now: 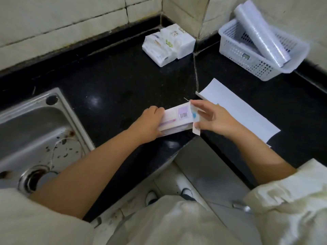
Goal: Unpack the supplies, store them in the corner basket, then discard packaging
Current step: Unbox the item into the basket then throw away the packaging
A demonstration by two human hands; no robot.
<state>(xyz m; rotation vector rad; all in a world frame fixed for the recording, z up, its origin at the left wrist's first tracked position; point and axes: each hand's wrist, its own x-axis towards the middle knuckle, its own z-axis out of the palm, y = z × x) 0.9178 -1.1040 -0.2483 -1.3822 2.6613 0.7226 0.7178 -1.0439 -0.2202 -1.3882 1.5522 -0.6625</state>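
So, left hand (150,121) has a closed grip on the box (174,119) over the tabletop (115,82), right hand (212,119) pinching its end flap (194,119).

1. The desk (109,82) is glossy black with fine speckles.
2. The basket (247,62) is white, its walls patterned with rows of small holes.
3. The box (175,119) is white and pale pink, with a lilac patch and a black barcode.
4. The sink (35,124) is grey steel with rust-brown spots.
5. The wall tiles (62,16) are cream with dark grout lines.
6. The sleeves (292,200) are off-white.
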